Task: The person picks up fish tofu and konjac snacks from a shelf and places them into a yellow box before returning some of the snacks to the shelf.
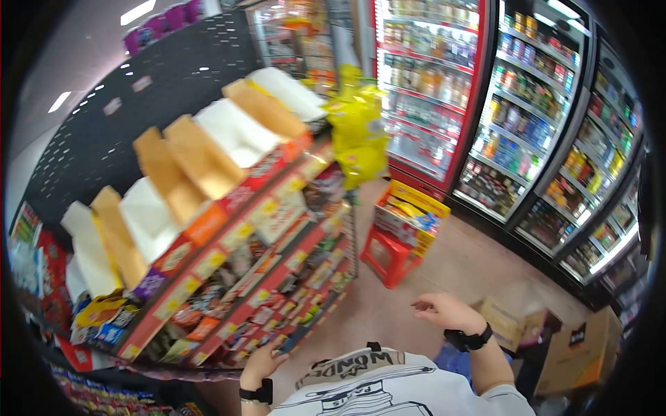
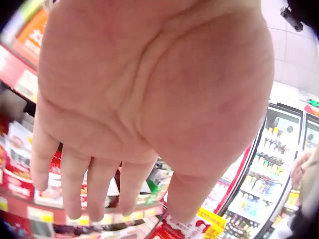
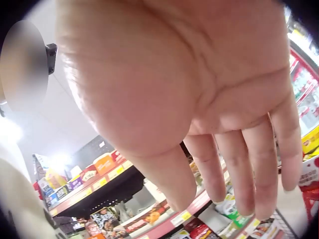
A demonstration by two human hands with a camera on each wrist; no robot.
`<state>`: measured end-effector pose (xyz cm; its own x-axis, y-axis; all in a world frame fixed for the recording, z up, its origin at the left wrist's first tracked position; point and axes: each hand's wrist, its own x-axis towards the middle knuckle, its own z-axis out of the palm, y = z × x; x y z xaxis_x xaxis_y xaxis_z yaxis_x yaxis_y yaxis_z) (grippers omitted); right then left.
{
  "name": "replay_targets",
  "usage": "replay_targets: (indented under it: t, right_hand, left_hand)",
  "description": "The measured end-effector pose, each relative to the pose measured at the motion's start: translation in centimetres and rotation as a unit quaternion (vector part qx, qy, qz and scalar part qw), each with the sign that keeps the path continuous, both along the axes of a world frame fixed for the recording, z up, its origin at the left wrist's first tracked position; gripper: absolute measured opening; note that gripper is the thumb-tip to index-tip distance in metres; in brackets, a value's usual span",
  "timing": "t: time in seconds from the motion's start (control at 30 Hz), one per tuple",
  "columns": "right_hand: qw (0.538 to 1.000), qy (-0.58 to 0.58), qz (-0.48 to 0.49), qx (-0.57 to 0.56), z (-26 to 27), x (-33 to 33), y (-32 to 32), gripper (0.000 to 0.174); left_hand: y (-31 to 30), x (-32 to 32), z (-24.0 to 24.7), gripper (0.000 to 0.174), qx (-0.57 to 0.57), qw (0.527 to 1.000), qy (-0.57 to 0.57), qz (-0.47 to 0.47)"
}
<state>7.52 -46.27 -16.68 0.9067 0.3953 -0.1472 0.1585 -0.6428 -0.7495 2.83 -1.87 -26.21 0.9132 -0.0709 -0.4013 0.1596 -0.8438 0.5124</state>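
My left hand [image 1: 262, 362] hangs low beside the snack shelf [image 1: 243, 295], its fingers loose. In the left wrist view the palm [image 2: 129, 99] faces the camera and the fingers extend downward with nothing between them. My right hand [image 1: 449, 312] is held out over the floor, right of my body, with relaxed fingers. The right wrist view shows its bare palm [image 3: 149, 84] and straight fingers, holding nothing. On the shelf's top row stand white and brown open display cartons [image 1: 225, 132]. Packaged snacks [image 1: 201, 298] fill the lower tiers.
A yellow and red box of snacks [image 1: 413, 215] sits on a red stool [image 1: 390, 258] ahead. Glass-door drink fridges [image 1: 517, 118] line the right wall. Cardboard boxes [image 1: 579, 353] are at the lower right. Yellow bags [image 1: 357, 132] hang at the shelf's end.
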Motion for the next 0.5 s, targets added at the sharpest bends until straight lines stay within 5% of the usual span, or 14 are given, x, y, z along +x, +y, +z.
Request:
replay_targets:
  t: [0.27, 0.5]
  right_hand:
    - [0.986, 0.03, -0.152, -0.061, -3.1, -4.9, -11.3, 0.032]
    - [0.964, 0.089, -0.247, -0.038, -5.2, -6.0, -15.9, 0.033]
  left_hand:
    - [-13.6, 9.3, -6.8, 0.046, -0.127, 0.984, 0.08, -0.1]
    - [-14.3, 11.9, -16.2, 0.039, -0.08, 0.968, 0.229, -0.059]
